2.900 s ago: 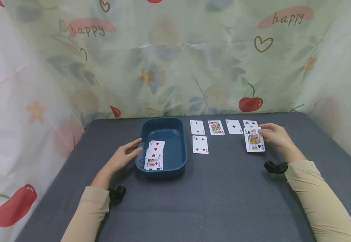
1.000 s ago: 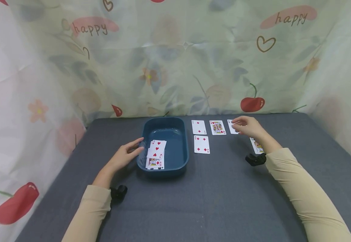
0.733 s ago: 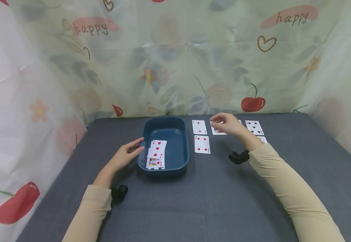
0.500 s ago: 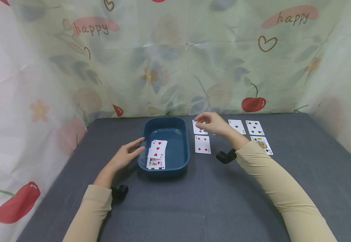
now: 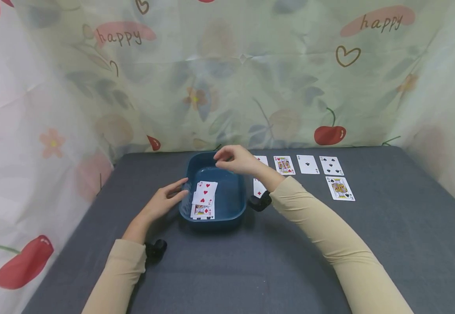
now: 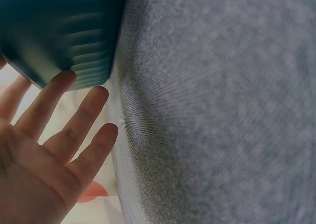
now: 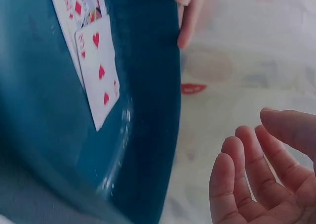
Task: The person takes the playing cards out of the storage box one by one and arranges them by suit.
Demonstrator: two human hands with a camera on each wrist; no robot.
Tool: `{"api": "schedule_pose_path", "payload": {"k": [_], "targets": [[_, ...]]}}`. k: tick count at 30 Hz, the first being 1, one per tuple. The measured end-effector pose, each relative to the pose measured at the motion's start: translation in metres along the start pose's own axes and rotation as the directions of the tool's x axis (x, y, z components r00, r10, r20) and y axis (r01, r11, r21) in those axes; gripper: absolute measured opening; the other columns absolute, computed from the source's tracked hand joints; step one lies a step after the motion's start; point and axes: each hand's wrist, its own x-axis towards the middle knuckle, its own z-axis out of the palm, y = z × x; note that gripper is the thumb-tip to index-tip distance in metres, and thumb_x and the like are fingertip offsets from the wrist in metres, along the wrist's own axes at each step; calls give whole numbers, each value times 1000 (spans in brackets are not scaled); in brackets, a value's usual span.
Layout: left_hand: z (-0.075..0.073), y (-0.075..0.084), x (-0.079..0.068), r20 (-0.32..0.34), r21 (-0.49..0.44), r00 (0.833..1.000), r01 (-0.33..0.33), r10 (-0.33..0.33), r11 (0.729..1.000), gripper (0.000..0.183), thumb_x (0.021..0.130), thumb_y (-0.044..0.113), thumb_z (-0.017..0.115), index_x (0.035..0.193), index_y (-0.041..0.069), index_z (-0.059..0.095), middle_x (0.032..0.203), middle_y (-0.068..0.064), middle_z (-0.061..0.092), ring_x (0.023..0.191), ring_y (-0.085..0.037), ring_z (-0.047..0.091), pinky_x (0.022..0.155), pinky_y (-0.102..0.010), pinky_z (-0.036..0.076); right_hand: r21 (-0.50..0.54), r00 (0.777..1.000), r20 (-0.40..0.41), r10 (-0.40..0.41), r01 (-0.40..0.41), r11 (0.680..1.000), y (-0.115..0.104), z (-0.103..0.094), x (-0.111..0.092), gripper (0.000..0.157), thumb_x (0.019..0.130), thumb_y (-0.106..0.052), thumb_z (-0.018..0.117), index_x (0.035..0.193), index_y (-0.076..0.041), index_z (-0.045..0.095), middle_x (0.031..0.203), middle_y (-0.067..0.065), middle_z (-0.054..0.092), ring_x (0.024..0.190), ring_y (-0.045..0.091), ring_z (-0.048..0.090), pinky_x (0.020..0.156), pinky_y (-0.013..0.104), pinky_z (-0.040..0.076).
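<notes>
A blue plastic bin point(image 5: 229, 198) stands left of the table's middle. In it lies a small overlapping pile of playing cards, a three of hearts point(image 5: 205, 193) on top and a diamond face card point(image 5: 202, 211) partly covered. My left hand point(image 5: 161, 204) rests at the bin's left side, fingers extended; in the left wrist view the fingertips are against or very near its ribbed wall. My right hand point(image 5: 238, 160) hovers over the bin's far end, fingers loosely bent and nothing between them. The right wrist view shows that palm point(image 7: 276, 204) bare.
Right of the bin, face-up cards lie in a row: a diamond card point(image 5: 261, 159) partly behind the right arm, a king of hearts point(image 5: 284, 165), a club point(image 5: 307, 164) and a spade point(image 5: 331, 165). Below are another diamond card point(image 5: 258, 188), partly covered, and a king of spades point(image 5: 340, 189).
My right hand has laid the king of spades below the spade card, let go, and swept left over the row to the bin. My left hand stays at the bin's side.
</notes>
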Motion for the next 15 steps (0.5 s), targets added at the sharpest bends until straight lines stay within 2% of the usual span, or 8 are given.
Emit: {"api": "schedule_pose_path", "payload": {"k": [4,15], "targets": [[0,1,1,5,-2,1000,13,-13,1000,56,95,41,49,146,25,32,149,-19,34,136,-41,35,107,-58,31,-37,1000,23,4,-4,999,-4,14,11,27,87,-12,63,111,1,62,104,17,68,95,25,64,77,27,53],[0,0,1,10,-3,1000,10,-10,1000,58,95,44,49,146,25,31,149,-20,34,135,-42,36,106,-59,32,-85,992,40,118,-114,990,1,42,35,29,86,-14,65,112,-2,63,104,12,69,96,23,64,80,27,52]]}}
